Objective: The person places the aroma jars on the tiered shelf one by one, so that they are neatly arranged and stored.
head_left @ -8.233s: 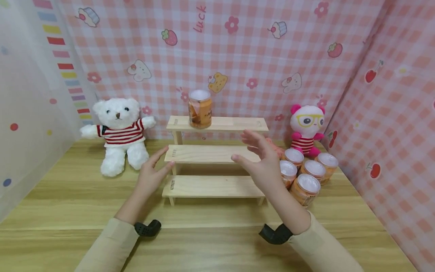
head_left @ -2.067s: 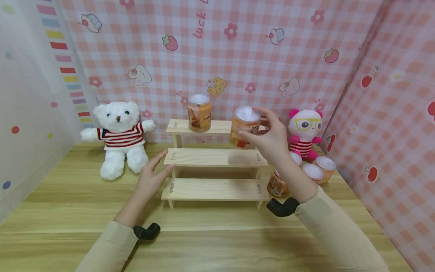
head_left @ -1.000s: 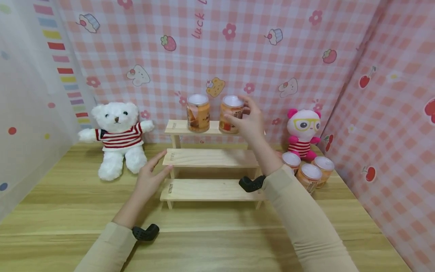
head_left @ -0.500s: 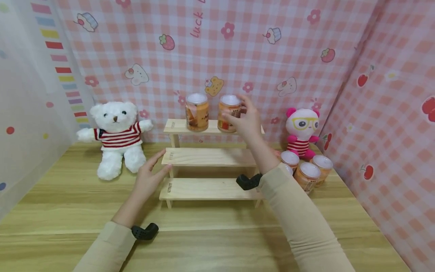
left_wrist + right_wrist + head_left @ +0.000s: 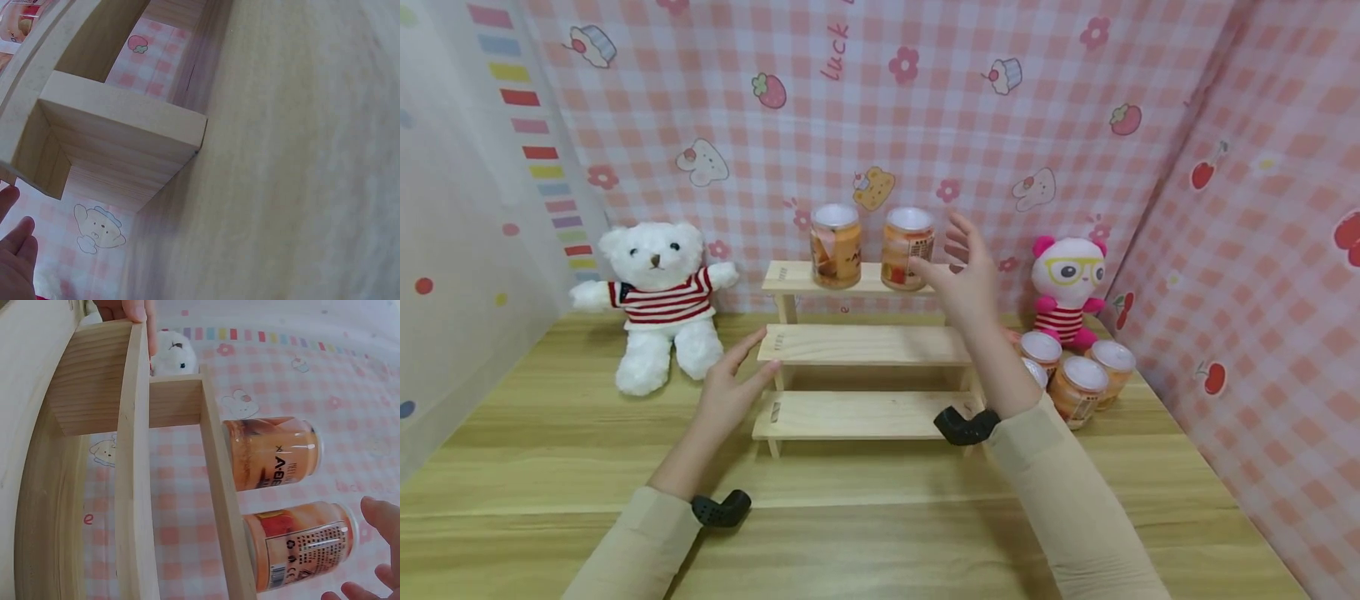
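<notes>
In the head view, my right hand (image 5: 967,287), fingers released, hangs just beside the rightmost orange can (image 5: 901,254) on top of the wooden rack (image 5: 861,344). The left wrist view shows my left hand (image 5: 17,265), relaxed, at the rack's left end. By the right wrist view, I'd best back off squarely, clear of the can.

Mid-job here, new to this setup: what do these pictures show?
There is no machine: a person works bare-handed. The head view looks down from a camera worn on the head; the other two come from cameras on each wrist. A three-tier wooden shelf stands on the table, with two cans on its top tier. More cans stand to its right, near a toy panda; a white teddy bear sits to its left. The left hand touches the shelf's left end; the right hand is beside the right can, holding nothing.
</notes>
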The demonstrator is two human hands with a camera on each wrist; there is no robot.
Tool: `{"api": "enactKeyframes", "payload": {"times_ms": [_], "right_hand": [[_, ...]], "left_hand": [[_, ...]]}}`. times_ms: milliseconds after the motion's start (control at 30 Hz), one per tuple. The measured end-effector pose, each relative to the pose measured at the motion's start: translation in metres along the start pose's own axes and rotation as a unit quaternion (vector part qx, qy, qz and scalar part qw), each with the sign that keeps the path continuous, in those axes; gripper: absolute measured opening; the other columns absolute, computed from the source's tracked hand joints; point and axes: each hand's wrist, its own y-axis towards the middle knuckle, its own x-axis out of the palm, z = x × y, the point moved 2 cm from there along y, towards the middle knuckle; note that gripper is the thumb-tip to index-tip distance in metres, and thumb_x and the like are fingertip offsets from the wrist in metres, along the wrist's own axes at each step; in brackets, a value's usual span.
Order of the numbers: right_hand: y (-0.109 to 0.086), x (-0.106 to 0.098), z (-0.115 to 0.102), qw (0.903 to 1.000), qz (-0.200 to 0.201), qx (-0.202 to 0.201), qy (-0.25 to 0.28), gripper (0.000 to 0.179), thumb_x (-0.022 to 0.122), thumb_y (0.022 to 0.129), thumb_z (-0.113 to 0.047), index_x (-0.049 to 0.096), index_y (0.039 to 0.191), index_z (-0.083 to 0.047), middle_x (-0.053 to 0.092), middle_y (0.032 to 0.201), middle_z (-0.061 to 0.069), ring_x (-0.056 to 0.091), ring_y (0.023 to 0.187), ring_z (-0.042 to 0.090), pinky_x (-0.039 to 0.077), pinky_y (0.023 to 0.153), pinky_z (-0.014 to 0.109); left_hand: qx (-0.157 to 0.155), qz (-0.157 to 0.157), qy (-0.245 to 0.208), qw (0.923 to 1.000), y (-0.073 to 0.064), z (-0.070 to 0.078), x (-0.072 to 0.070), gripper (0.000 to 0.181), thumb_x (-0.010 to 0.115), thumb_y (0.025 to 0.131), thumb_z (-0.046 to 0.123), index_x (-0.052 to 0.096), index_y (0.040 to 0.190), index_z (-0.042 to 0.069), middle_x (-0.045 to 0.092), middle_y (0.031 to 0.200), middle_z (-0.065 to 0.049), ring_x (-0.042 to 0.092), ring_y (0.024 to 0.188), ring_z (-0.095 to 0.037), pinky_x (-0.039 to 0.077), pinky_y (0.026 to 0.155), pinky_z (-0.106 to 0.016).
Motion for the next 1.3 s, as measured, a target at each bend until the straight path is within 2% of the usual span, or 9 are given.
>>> {"api": "enactKeyframes", "payload": {"times_ms": [233,367,467,567,733,800,933,1133,1300], "right_hand": [[-0.023,-0.023,0.0,0.9986,0.016,-0.049,-0.005,0.066,0.081,0.078,-0.012,0.049,0.136,-0.007,0.055,0.129,0.011,0.053,0.115,0.023,0.044,0.097,0.038],[-0.033,-0.039,0.0,0.9981,0.022,-0.057,-0.003,0.063,0.08,0.079,-0.009,0.051,0.133,-0.005,0.056,0.127,0.011,0.054,0.114,0.023,0.044,0.098,0.036],[-0.039,-0.051,0.002,0.9982,0.02,-0.055,0.006,0.062,0.079,0.079,-0.006,0.05,0.134,-0.004,0.056,0.127,0.012,0.054,0.114,0.022,0.043,0.1,0.039],[-0.044,-0.062,0.005,0.9984,0.013,-0.055,0.005,0.063,0.078,0.079,-0.003,0.049,0.135,-0.005,0.056,0.128,0.011,0.052,0.116,0.021,0.042,0.1,0.039],[-0.052,-0.084,0.013,0.9977,0.006,-0.054,-0.04,0.067,0.078,0.08,-0.006,0.048,0.139,-0.012,0.055,0.132,0.007,0.051,0.12,0.021,0.043,0.098,0.036],[-0.054,-0.093,0.016,0.9968,0.01,-0.059,-0.053,0.067,0.078,0.08,-0.005,0.047,0.139,-0.012,0.055,0.132,0.008,0.052,0.119,0.022,0.044,0.097,0.036],[-0.058,-0.111,0.024,0.9957,0.016,-0.067,-0.062,0.067,0.077,0.079,0.0,0.048,0.138,-0.01,0.056,0.129,0.008,0.053,0.115,0.021,0.046,0.095,0.03],[-0.061,-0.136,0.04,0.994,0.016,-0.069,-0.084,0.069,0.076,0.076,0.008,0.047,0.137,-0.006,0.056,0.125,0.001,0.054,0.112,0.013,0.044,0.095,0.024],[-0.065,-0.16,0.049,0.9895,0.005,-0.046,-0.137,0.067,0.078,0.079,-0.001,0.047,0.138,-0.008,0.055,0.125,-0.002,0.053,0.113,0.012,0.043,0.093,0.02]], "left_hand": [[-0.002,0.002,-0.002,1.0,0.0,0.001,0.0,0.054,0.066,0.092,0.015,0.046,0.141,0.001,0.039,0.145,-0.022,0.029,0.136,-0.038,0.024,0.109,-0.057],[-0.008,0.001,0.0,1.0,0.001,0.0,0.001,0.054,0.065,0.093,0.015,0.046,0.141,0.001,0.039,0.145,-0.021,0.029,0.136,-0.037,0.024,0.109,-0.055],[-0.008,0.0,0.001,1.0,0.001,-0.002,0.001,0.055,0.066,0.092,0.016,0.046,0.141,0.002,0.039,0.146,-0.021,0.029,0.136,-0.037,0.024,0.109,-0.056],[-0.006,-0.001,-0.001,1.0,0.003,-0.013,0.001,0.056,0.066,0.092,0.018,0.045,0.143,0.005,0.038,0.147,-0.019,0.028,0.137,-0.037,0.024,0.109,-0.057],[-0.007,0.0,0.005,1.0,0.009,-0.036,0.002,0.059,0.067,0.092,0.029,0.045,0.145,0.015,0.037,0.149,-0.013,0.028,0.138,-0.032,0.023,0.109,-0.057],[-0.004,0.001,0.008,1.0,0.01,-0.04,0.003,0.06,0.067,0.091,0.033,0.045,0.145,0.018,0.038,0.148,-0.012,0.028,0.138,-0.032,0.024,0.109,-0.057],[0.004,0.004,0.007,1.0,0.01,-0.041,0.003,0.06,0.067,0.09,0.037,0.046,0.144,0.021,0.038,0.148,-0.01,0.029,0.137,-0.031,0.024,0.109,-0.056],[0.008,0.005,0.006,0.9999,0.009,-0.039,0.003,0.06,0.068,0.09,0.036,0.047,0.143,0.019,0.039,0.147,-0.01,0.03,0.137,-0.031,0.025,0.108,-0.056],[0.006,0.005,0.008,0.9999,0.009,-0.039,0.002,0.06,0.067,0.09,0.037,0.047,0.143,0.019,0.039,0.147,-0.01,0.029,0.137,-0.03,0.025,0.108,-0.056]]}}
